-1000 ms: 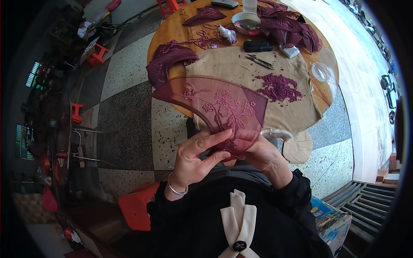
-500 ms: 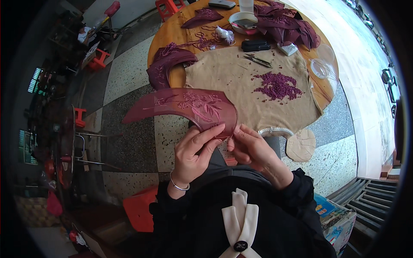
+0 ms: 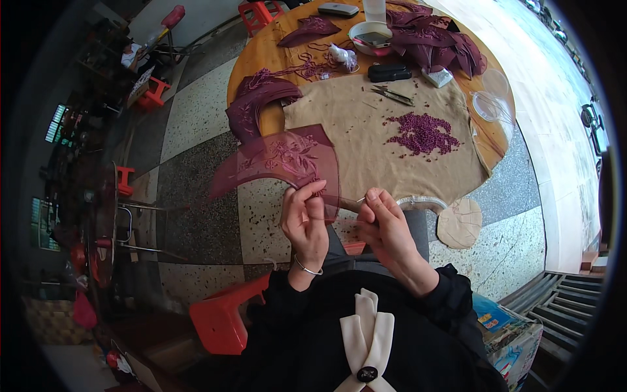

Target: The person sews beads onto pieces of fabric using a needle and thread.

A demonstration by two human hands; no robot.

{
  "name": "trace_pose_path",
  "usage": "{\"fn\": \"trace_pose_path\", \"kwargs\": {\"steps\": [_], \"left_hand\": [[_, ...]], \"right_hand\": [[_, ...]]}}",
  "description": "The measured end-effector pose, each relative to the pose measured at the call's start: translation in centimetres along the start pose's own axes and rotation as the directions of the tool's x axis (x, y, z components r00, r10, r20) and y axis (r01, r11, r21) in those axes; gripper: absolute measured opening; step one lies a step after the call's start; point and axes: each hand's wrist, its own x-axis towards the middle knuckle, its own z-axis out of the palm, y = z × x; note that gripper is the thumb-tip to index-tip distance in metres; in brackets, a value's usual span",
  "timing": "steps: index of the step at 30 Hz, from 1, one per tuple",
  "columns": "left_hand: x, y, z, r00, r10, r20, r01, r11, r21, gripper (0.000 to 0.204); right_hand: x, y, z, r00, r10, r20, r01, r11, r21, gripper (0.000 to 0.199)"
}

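Pinching the lower edge of a sheer maroon cloth [image 3: 281, 160] between thumb and curled fingers of the left hand [image 3: 307, 222], the cloth fanning out toward ten o'clock over the floor. Gripping a thin needle [image 3: 361, 200] between narrowed fingertips of the right hand [image 3: 386, 225], tip aiming toward nine o'clock at the cloth's edge. Lying beyond at one o'clock, a pile of purple beads [image 3: 421, 132] on a tan mat [image 3: 366, 150] covering the round table [image 3: 261, 52]. Resting near twelve o'clock, scissors [image 3: 392, 95]. Standing at seven o'clock, a red stool [image 3: 225, 317].
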Motion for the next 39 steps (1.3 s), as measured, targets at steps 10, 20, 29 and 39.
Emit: {"fn": "trace_pose_path", "kwargs": {"steps": [10,20,29,39], "left_hand": [[-0.3,-0.8,-1.0,0.872,-0.21,0.442,0.489,0.346,-0.801,0.114],[0.6,-0.5,-2.7,0.88,-0.102,0.463,0.474,0.234,-0.849,0.129],[0.6,-0.1,-3.5,0.829,-0.223,0.513,0.537,0.062,-0.841,0.126],[1.5,-0.7,-5.0,0.831,-0.241,0.501,0.519,0.014,-0.855,0.128]], "right_hand": [[1.6,-0.3,-2.6,0.996,0.016,-0.092,-0.012,0.999,0.05,0.013],[-1.6,-4.0,-9.0,0.917,-0.366,-0.158,0.359,0.931,-0.072,0.009],[-4.8,-12.9,-22.3,0.964,-0.26,0.051,0.075,0.452,0.889,0.024],[-13.2,-20.6,-49.3,0.484,-0.654,-0.581,0.862,0.47,0.189,0.015]]}}
